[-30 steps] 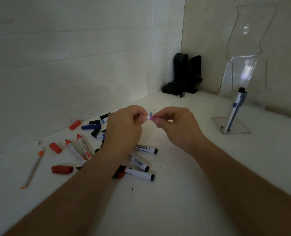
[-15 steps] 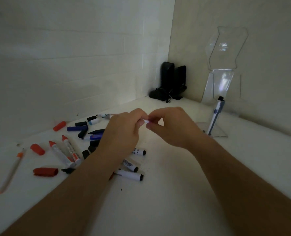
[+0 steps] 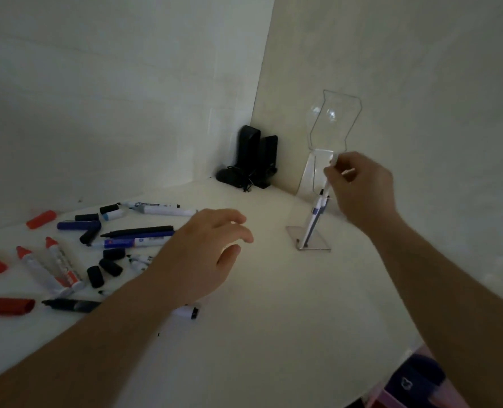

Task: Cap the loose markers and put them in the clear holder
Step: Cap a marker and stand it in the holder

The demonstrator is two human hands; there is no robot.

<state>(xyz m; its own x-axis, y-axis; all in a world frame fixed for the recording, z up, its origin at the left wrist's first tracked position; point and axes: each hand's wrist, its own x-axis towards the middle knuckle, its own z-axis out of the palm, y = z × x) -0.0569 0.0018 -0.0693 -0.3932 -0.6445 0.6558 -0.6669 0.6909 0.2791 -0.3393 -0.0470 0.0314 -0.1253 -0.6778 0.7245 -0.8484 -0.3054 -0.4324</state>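
Observation:
My right hand (image 3: 362,189) pinches a thin white marker (image 3: 329,181) upright at the clear holder (image 3: 332,125), at the height of its lower opening. A white and blue marker (image 3: 313,219) stands inside the holder, leaning on its base. My left hand (image 3: 203,254) hovers open over the white table, fingers relaxed, holding nothing. To its left lie several loose markers, among them a black marker (image 3: 138,231), a blue-labelled marker (image 3: 132,242), a white marker (image 3: 159,209) and two red-tipped markers (image 3: 53,266). Black caps (image 3: 109,266) and red caps (image 3: 7,306) are scattered among them.
Two black speakers (image 3: 253,157) with a cable stand in the corner where the walls meet. The wall runs right behind the holder. The table's near right edge (image 3: 403,357) is rounded, with dark and pink cloth (image 3: 415,381) below it.
My hands were together in front of me working on a thin marker. They have parted: the right hand carried it up to the holder, the left hand opened and dropped toward the table.

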